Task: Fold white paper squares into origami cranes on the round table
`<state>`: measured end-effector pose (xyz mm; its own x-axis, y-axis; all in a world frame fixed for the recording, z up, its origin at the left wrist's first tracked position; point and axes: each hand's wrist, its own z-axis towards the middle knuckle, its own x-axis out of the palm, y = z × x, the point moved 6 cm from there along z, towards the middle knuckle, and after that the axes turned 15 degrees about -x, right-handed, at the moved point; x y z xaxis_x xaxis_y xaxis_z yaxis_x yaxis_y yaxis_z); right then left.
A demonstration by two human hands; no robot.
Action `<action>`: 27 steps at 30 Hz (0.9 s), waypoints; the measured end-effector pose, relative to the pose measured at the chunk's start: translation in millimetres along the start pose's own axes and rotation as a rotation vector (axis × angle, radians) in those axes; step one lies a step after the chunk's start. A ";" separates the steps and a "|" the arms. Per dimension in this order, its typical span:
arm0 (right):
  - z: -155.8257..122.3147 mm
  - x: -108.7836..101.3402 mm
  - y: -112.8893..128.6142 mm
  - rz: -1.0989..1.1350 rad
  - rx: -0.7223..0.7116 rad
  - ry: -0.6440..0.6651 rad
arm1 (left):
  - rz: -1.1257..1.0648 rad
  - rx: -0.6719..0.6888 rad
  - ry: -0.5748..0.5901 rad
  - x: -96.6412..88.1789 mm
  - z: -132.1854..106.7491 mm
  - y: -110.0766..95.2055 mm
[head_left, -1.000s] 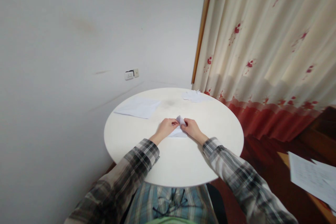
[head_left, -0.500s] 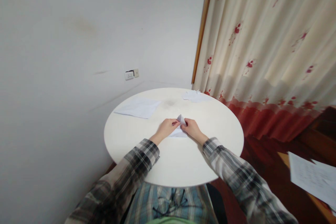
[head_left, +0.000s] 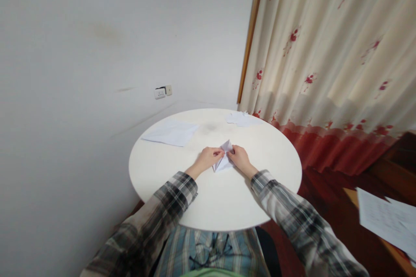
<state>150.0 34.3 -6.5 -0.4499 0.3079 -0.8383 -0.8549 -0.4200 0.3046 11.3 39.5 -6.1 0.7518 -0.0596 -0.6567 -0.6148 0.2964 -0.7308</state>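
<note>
Between my hands, over the middle of the round white table, is a small piece of folded white paper. My left hand pinches its left side, thumb and fingertips together. On the opposite side my right hand grips the paper, thumb on top near the centre. A pointed flap stands up at the far end, and the near part spreads into a pale triangle-like shape. Fingers cover part of the folds, so the inner layers are hard to make out.
White sheets lie at the table's back left. Torn-looking paper sits at the back right. A wall socket is behind the table. On the right hangs a flowered curtain, and written papers rest on a wooden surface.
The folded paper has turned between my hands; its near edge was flat and now comes to a corner. Its far flap shows more pointed. My right hand has shifted slightly right.
</note>
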 end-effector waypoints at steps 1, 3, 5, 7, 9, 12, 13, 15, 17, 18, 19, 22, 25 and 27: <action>0.2 0.6 -0.4 0.000 0.001 0.001 | -0.002 0.000 0.004 0.1 0.0 -0.1; 0.5 1.6 -0.2 0.004 -0.004 0.002 | 0.003 0.001 0.005 -0.3 0.2 -0.4; 0.9 2.4 0.9 0.012 -0.016 0.005 | 0.014 0.005 0.000 -0.9 0.3 -0.7; 1.2 2.7 2.4 0.020 -0.028 0.009 | 0.025 0.010 -0.008 -1.3 0.3 -1.0; 1.2 2.6 3.6 0.029 -0.035 0.013 | 0.033 0.010 -0.017 -1.5 0.2 -1.1; 0.8 2.2 5.2 0.039 -0.037 0.015 | 0.039 0.001 -0.022 -1.6 -0.1 -1.0; 0.6 2.0 5.5 0.042 -0.036 0.015 | 0.040 -0.002 -0.021 -1.7 -0.2 -1.1; 0.4 1.7 5.8 0.043 -0.037 0.014 | 0.041 -0.006 -0.021 -1.8 -0.2 -1.2; 0.4 1.5 5.6 0.041 -0.041 0.017 | 0.040 -0.007 -0.022 -1.8 -0.1 -1.0; 0.5 1.6 5.4 0.037 -0.043 0.021 | 0.038 -0.007 -0.022 -1.7 0.1 -0.8; 0.5 1.7 5.0 0.031 -0.045 0.026 | 0.035 -0.007 -0.022 -1.4 0.3 -0.4; 0.8 2.2 3.3 0.006 -0.043 0.038 | 0.021 -0.008 -0.014 0.7 1.5 1.6; 1.3 3.0 1.9 -0.006 -0.044 0.040 | -0.004 0.016 0.010 4.1 3.3 3.2; 1.7 4.0 1.1 -0.009 -0.046 0.044 | -0.024 0.054 0.026 5.9 4.8 3.4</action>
<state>146.9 36.6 -8.8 -0.4292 0.2742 -0.8606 -0.8459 -0.4560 0.2766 14.8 44.7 -11.5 0.7592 -0.0913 -0.6445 -0.5828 0.3456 -0.7355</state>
